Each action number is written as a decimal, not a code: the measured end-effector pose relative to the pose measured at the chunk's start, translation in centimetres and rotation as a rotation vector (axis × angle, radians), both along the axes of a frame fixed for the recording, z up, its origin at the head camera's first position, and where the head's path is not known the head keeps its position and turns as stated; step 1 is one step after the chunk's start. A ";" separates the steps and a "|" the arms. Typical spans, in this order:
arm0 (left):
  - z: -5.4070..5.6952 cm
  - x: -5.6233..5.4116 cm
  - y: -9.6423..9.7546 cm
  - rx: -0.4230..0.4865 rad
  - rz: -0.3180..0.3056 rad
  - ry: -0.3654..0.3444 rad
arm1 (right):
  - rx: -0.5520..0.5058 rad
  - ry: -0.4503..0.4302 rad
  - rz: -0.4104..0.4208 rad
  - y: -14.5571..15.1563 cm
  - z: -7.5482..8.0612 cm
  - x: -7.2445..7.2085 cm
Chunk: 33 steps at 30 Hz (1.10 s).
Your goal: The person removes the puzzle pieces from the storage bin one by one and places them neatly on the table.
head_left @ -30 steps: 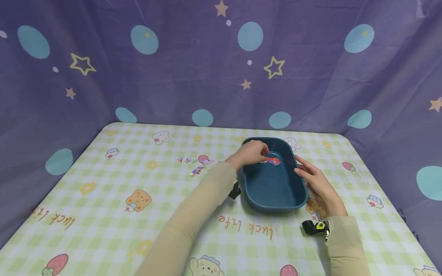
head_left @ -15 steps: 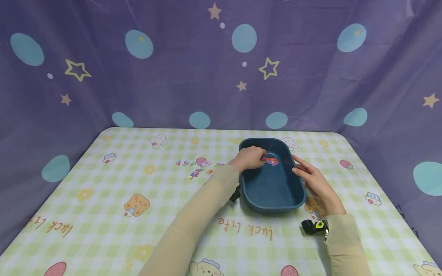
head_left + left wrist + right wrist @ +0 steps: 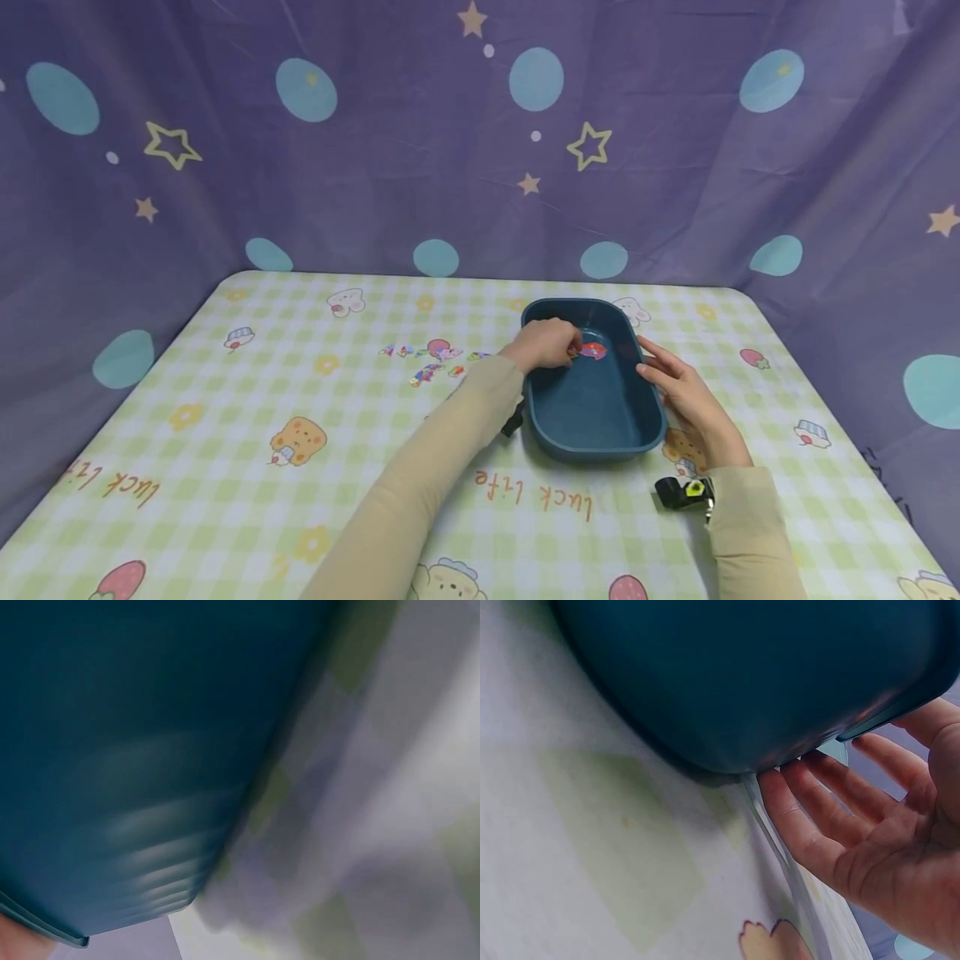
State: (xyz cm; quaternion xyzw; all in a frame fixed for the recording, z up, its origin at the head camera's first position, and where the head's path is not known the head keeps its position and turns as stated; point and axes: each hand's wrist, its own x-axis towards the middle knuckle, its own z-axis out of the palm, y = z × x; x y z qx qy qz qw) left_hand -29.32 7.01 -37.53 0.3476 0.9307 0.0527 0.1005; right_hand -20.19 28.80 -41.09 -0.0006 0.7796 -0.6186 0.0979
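Observation:
A dark teal rounded plastic bin [image 3: 588, 417] stands on the table, right of centre. My left hand [image 3: 543, 343] reaches over its left wall, the fingers curled down inside. Beside those fingertips, a small flat red shiny cutout [image 3: 594, 351] shows at the bin's floor. I cannot tell if the fingers pinch a piece there. Against the bin's right wall rests my right hand [image 3: 686, 396], its fingers extended. In the right wrist view, the right fingers [image 3: 799, 814] touch the outer wall, with the thumb up at the rim. The left wrist view mostly shows the bin's outer wall [image 3: 135, 750].
Several small colourful flat cutouts [image 3: 427, 375] lie on the table left of the bin, partly near the left sleeve [image 3: 420, 475]. A green checked cloth [image 3: 225, 467] with printed figures covers the table. A purple patterned curtain [image 3: 375, 167] hangs behind it.
The left hand has lowered slightly inside the bin, and its fingers have shifted by the red cutout. The right hand has stayed at the wall. The head view has tilted a little.

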 end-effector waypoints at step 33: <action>-0.3 0.0 0.0 -0.036 -0.029 0.022 | -0.028 -0.021 -0.019 -0.1 0.0 -0.1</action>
